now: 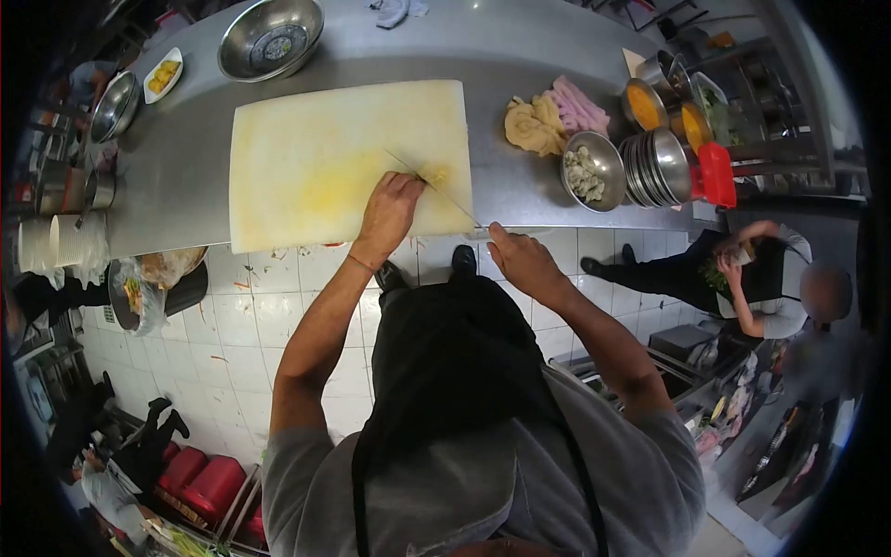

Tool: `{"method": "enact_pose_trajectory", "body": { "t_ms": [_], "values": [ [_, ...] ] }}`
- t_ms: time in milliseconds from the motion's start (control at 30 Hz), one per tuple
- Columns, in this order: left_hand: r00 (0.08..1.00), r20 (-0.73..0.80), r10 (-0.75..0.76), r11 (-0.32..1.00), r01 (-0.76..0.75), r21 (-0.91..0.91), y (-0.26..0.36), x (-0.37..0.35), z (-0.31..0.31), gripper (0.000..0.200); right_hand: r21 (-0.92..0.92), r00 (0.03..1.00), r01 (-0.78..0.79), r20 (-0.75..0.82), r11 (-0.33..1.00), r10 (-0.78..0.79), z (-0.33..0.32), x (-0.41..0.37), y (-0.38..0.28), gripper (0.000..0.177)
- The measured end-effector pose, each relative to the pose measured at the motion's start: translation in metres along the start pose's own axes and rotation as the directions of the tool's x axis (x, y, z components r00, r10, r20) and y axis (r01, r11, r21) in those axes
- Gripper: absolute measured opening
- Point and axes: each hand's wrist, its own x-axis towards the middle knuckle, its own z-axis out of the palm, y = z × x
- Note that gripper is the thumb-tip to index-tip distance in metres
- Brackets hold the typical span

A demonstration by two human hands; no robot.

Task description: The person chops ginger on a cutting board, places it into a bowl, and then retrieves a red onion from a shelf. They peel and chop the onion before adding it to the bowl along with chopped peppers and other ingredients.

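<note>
A large white cutting board (316,139) with yellow stains lies on the steel table. My right hand (524,260) is closed on the handle of a knife (455,200), just off the board's near right corner. The thin blade reaches up and left across the board. My left hand (392,209) rests on the board beside the blade, with its fingers bent together; what they hold, if anything, is hidden. Small yellow pieces (434,174) lie to the right of my left fingertips, at the blade.
Steel bowls (271,42) stand behind the board and at far left. A white dish (163,76) holds yellow food. Right are cloths (536,123), a bowl of pale pieces (585,176) and stacked bowls (657,167). A co-worker (742,269) stands at right; others are at lower left.
</note>
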Motion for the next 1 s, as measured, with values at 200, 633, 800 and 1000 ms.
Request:
{"method": "enact_pose_trajectory", "body": {
  "t_ms": [200,633,800,1000],
  "values": [
    [0.998,0.039,-0.056,0.998,0.056,0.014,0.004,0.003,-0.016,0.014,-0.042,0.998,-0.042,0.037,0.998,0.044,-0.017,-0.020,-0.014,0.027],
    [0.995,0.061,-0.080,0.996,0.077,0.052,-0.011,-0.008,-0.018,0.016,0.020,0.999,0.032,0.015,0.999,-0.032,-0.001,-0.001,-0.016,0.026],
    [0.988,0.098,-0.120,0.993,0.119,0.018,-0.015,-0.017,-0.020,0.014,0.047,0.999,0.048,0.009,0.998,-0.048,-0.005,-0.005,-0.018,0.024],
    [0.979,-0.024,-0.201,0.978,0.202,0.048,0.029,-0.001,-0.050,0.037,-0.227,0.994,0.073,-0.059,0.971,-0.089,-0.028,-0.006,-0.023,0.022]
  ]
}}
